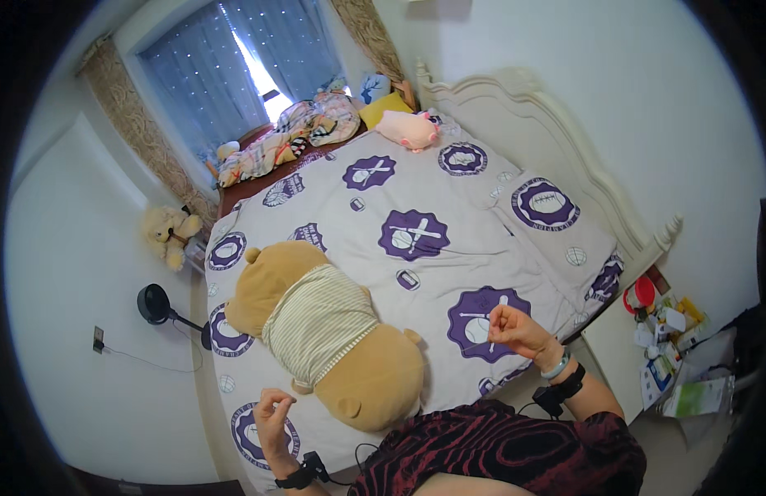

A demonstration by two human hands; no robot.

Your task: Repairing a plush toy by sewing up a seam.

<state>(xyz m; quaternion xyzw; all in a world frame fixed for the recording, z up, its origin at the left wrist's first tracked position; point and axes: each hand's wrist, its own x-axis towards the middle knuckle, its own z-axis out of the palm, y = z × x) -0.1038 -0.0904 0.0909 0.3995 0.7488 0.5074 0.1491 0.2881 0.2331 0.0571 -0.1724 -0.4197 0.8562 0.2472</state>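
Note:
A large tan plush bear (383,376) in a striped top (321,322) lies on its side across the near left part of the bed. Just left of its lower end is my left hand (274,420), its fingers curled in toward the thumb with nothing visible in them. My right hand (519,335) hovers over the bed to the right of the bear, apart from it, its fingers also bent together and no object showing. Under both hands spreads a white bedspread (449,331) with purple sports badges.
A pink plush pig (408,128) lies near the carved white headboard (515,103). Bunched checked bedding (296,136) fills the window ledge. At left are a black fan-like stand (154,304) and a fluffy teddy (164,236). A cluttered bedside table (602,364) stands at right.

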